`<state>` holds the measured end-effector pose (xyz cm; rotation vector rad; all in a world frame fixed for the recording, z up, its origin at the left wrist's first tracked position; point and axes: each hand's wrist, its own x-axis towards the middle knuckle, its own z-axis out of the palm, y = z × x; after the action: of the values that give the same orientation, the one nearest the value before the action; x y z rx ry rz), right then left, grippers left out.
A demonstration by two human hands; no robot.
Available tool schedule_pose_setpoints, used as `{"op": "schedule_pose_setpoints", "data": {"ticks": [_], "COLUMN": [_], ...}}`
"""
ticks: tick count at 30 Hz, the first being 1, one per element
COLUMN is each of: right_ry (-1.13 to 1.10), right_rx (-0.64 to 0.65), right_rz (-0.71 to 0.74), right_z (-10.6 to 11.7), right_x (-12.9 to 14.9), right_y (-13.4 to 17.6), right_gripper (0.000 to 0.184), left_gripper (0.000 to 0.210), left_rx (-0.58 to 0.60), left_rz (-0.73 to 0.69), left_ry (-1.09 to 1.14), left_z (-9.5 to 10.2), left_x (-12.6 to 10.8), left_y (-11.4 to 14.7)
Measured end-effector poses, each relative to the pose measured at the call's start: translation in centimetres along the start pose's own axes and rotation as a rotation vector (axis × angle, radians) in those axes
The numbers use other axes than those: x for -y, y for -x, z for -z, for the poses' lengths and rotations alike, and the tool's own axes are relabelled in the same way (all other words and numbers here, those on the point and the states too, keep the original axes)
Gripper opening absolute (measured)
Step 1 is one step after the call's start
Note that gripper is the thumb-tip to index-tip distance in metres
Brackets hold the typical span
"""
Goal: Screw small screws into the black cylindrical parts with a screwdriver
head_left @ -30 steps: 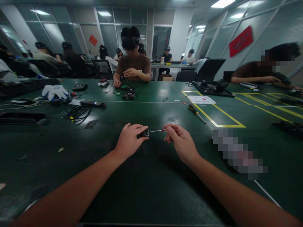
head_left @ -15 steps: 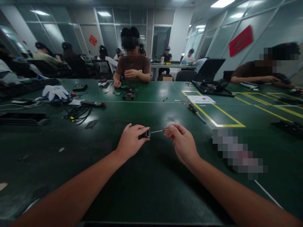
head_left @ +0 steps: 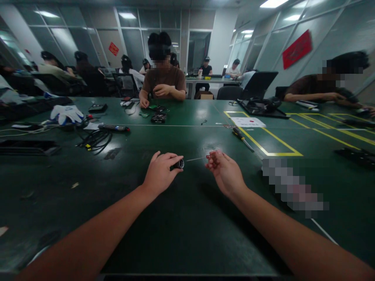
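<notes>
My left hand (head_left: 160,171) grips a small black round part (head_left: 180,164) between thumb and fingers, its ringed open end turned to the right. In my right hand (head_left: 227,173) is a thin screwdriver (head_left: 210,156) with a red handle, its slim metal shaft pointing left toward the ringed end. A small gap shows between the shaft's tip and the part. Both hands are above the green table (head_left: 187,234). What kind of part the black piece is I cannot tell, as my fingers cover most of it.
A yellow-and-black screwdriver (head_left: 242,139) lies beyond my right hand, near a white paper (head_left: 247,122). At left are a coiled black cable (head_left: 96,141) and white gloves (head_left: 66,114). A blurred-out object (head_left: 290,185) lies at right. A co-worker (head_left: 164,80) sits opposite.
The screwdriver's tip has come slightly away from the black round part. My right hand's fingers have shifted on the red handle. The left hand has barely moved.
</notes>
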<state>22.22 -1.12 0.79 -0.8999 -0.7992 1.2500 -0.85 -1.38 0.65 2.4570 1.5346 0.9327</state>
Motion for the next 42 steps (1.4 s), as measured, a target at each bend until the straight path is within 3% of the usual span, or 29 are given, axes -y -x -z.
{"op": "schedule_pose_setpoints", "data": {"ticks": [7,15,26,36,42], "right_ry": [0.147,0.382,0.298,0.401,0.345], "right_rx": [0.064,0.093,0.155,0.119,0.198], "right_rz": [0.083,0.183,0.180,0.225,0.200], "right_z": [-0.5,-0.6,-0.5,-0.6,-0.6], "right_x": [-0.8,0.1,-0.2,0.3,0.4], "right_y": [0.7,1.3,1.2,1.7,1.8], "right_gripper": [0.032,0.030,0.026,0.023,0.023], "left_gripper": [0.040,0.041,0.039,0.038,0.038], "left_rx": [0.000,-0.004,-0.025,-0.033,-0.014], "left_rz": [-0.010,0.012,0.023,0.023,0.032], "left_ry": [0.013,0.030,0.031,0.045,0.039], "left_z": [-0.1,0.0,-0.1,-0.2,-0.1], "left_x": [-0.2,0.0,0.2,0.3,0.4], "left_y": [0.1,0.1,-0.1,0.0,0.0]}}
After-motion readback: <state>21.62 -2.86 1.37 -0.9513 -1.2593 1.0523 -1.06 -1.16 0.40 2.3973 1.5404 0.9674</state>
